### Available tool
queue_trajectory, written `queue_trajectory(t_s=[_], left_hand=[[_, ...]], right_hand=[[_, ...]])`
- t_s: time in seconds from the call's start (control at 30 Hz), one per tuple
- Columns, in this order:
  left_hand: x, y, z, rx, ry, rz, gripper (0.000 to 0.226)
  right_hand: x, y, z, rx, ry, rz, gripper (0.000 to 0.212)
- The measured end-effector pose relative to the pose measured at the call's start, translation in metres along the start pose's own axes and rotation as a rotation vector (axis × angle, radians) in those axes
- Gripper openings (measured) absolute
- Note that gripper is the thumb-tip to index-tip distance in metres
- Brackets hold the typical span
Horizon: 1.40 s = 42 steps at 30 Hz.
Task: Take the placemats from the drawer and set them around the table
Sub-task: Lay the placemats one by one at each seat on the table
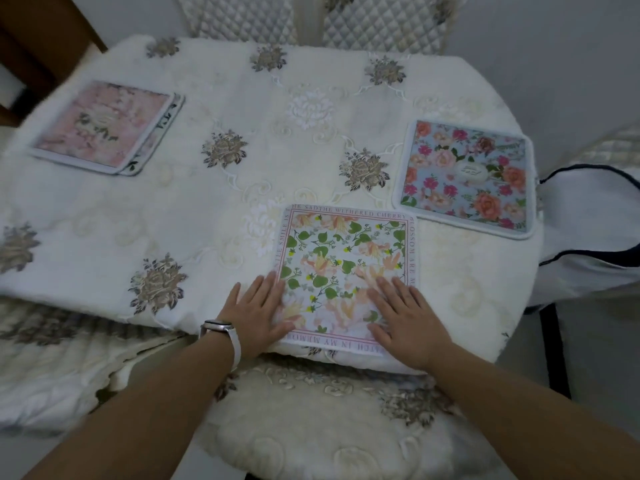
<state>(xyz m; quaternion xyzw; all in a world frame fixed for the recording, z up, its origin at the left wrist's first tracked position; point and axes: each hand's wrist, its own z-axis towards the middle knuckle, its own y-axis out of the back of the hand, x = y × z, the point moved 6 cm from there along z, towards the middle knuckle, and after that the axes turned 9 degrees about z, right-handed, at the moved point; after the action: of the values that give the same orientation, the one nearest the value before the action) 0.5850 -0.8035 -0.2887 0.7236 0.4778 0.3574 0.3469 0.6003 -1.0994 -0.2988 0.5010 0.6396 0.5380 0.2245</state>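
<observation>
Resting both palms flat, you have your left hand [258,306] on the lower left corner of the leaf-print placemat [346,251] and your right hand [405,317] on its lower right part. The fingers of both are straight and spread, gripping nothing. A pale watch [218,329] sits on your left wrist.

The bench [485,306] wears a white embroidered tablecloth [242,168] with grey-brown flower motifs. A cream cushioned chair seat [329,420] stands just below its near edge, and quilted chair backs [249,19] show at the top of the frame.

The leaf-print placemat lies at the bottom centre, square with a lettered pink border, green leaves and peach blooms. A blue rose placemat [465,178] lies at the right. A pink placemat [104,124] lies at the upper left on top of another placemat [169,126], of which only an edge shows.
</observation>
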Motion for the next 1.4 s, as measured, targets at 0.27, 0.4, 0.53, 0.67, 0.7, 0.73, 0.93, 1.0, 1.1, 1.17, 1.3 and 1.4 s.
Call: queue_trajectory(t_s=[0.27,0.4,0.53,0.67,0.7,0.73,0.93,1.0,1.1,1.17,1.3,1.4], left_hand=[[-0.024,0.059,-0.062,-0.202,0.076,-0.503,0.054],[-0.021,0.084,-0.117,-0.404,0.13,-0.534,0.058],[-0.004,0.1,-0.167,-0.504,0.253,-0.445,0.051],[0.015,0.091,-0.209,-0.539,0.417,-0.542,0.049],[0.022,0.086,-0.219,-0.555,0.475,-0.637,0.044],[0.029,0.082,-0.233,-0.573,0.529,-0.719,0.038],[0.063,0.074,-0.301,-0.645,0.667,-0.608,0.05],[0.076,0.064,-0.328,-0.65,0.721,-0.503,0.05],[0.094,0.042,-0.369,-0.621,0.763,-0.393,0.048],[0.108,0.022,-0.4,-0.61,0.785,-0.38,0.049],[0.139,-0.027,-0.462,-0.582,0.854,-0.427,0.055],[0.167,-0.069,-0.508,-0.607,0.952,-0.558,0.063]], right_hand=[[0.004,0.023,-0.009,0.091,0.029,0.193,0.057],[0.018,0.064,-0.004,0.087,0.094,0.253,0.046],[0.06,0.112,0.002,0.011,0.239,0.284,0.045],[0.125,0.148,0.002,0.01,0.396,0.278,0.048],[0.142,0.153,0.0,0.009,0.436,0.264,0.048],[0.163,0.156,-0.002,0.002,0.481,0.238,0.048],[0.257,0.158,-0.019,-0.066,0.606,0.104,0.044],[0.29,0.154,-0.026,-0.051,0.65,0.067,0.042],[0.342,0.144,-0.034,-0.038,0.726,0.013,0.038],[0.383,0.138,-0.042,-0.033,0.781,-0.019,0.038],[0.472,0.126,-0.058,-0.029,0.872,-0.092,0.042],[0.538,0.114,-0.071,-0.038,0.915,-0.106,0.041]])
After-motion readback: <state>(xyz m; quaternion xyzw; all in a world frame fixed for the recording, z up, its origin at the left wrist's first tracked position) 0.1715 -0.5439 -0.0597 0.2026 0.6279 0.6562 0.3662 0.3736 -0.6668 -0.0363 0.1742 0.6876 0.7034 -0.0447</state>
